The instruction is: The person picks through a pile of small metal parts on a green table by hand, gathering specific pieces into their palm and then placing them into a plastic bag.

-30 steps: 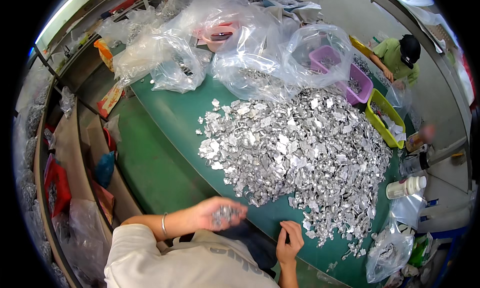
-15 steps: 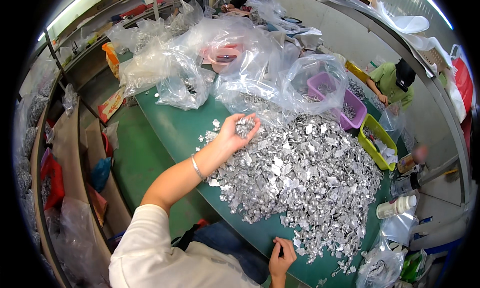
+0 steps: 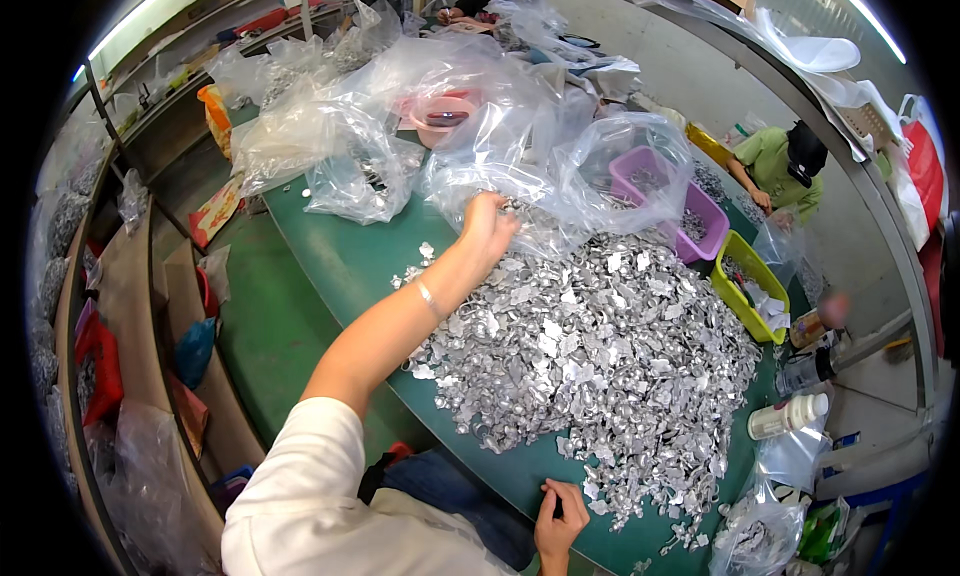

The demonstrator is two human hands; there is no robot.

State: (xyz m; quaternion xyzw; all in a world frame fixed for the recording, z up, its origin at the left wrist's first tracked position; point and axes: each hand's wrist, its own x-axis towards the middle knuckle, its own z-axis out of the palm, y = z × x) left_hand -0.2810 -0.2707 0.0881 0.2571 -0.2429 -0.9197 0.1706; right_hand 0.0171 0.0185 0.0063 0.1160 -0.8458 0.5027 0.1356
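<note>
The green desk runs from the upper left to the lower right, its near edge bordering the green floor; a strip of its surface shows along this edge, widest at the left between the plastic bags and the pile, and narrow near the lower right. The pile of silver metal pieces spreads over the middle of the desk, its lower end tapering toward the near edge. A large transparent bag lies behind the pile, its lower part touching the pieces. To the right stand the purple bin and, just beside it, the yellow-green bin, both close against the pile; a white bottle lies tilted near the right side. Of the two hands, the left hand is at the far end of an arm extended across the near edge, back upward and fingers bent down at the bag, beside the pile's upper left; whether it grips any pieces cannot be told. The right hand is by the near edge, fingers loosely curled, contents indeterminable. A silver bracelet encircles the left wrist.
</note>
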